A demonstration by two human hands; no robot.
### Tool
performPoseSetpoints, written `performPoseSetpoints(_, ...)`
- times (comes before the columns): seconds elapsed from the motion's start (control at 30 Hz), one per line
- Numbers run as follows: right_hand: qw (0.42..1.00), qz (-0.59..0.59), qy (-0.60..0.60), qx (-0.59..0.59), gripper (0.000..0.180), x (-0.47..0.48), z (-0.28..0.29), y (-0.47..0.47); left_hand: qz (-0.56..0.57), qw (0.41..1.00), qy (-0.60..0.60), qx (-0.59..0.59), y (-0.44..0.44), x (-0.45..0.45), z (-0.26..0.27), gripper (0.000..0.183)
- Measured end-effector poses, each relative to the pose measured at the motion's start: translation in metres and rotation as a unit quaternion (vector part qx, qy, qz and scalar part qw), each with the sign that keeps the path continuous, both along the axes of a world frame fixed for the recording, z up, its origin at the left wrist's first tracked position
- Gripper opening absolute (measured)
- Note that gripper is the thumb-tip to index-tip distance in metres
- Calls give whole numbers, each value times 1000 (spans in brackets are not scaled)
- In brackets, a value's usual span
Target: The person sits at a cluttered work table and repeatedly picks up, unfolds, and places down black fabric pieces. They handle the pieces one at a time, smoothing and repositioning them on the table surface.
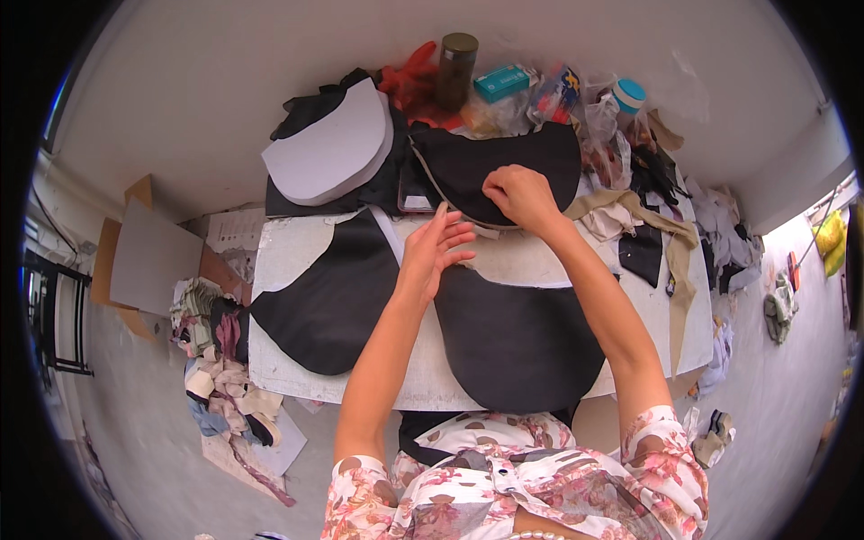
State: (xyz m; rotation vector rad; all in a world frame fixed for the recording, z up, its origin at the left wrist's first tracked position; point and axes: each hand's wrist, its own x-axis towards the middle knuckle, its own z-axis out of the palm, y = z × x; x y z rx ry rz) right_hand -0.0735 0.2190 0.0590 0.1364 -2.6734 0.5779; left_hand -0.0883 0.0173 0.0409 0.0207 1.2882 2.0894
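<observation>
My right hand [523,196] is over a stack of curved black fabric pieces [499,162] at the back of the white table [304,236]. Its fingers are curled, and whether they pinch the cloth is hidden. My left hand [437,253] is raised over the table's middle, fingers apart, holding nothing. To its left lies a black half-round fabric piece [331,304] with a white strip along its upper right edge. In front of me another black piece [520,344] reaches the table's near edge. White curved panels [331,152] are stacked at the back left.
A phone [415,192] lies between the stacks. Behind are a lidded bottle [457,71], a teal box [503,82], plastic bags [604,148] and a blue-lidded jar [629,96]. Beige fabric strips [682,270] hang at right. Fabric scraps [229,391] and a cardboard box [155,256] stand left.
</observation>
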Motion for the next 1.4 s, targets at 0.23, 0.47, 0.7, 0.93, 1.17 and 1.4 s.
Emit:
performPoseSetpoints(0.23,981,187,-51,21,4,53,33,-13,27,998,-13,-47,16,-43,-5,50)
performPoseSetpoints(0.47,981,168,69,-73,55,8,40,3,118,880,439,-137,26,-30,27,23)
performPoseSetpoints(0.7,988,148,-27,17,32,11,49,63,141,762,614,-150,6,-15,85,24)
performPoseSetpoints(0.93,985,55,-26,-164,18,109,77,96,218,775,571,-161,-25,6,103,19)
performPoseSetpoints(1.17,867,24,70,-492,22,179,72,81,189,887,419,39,-42,30,83,21)
performPoseSetpoints(1.4,818,-7,137,-559,22,236,73,43,132,929,337,76,-57,76,86,25)
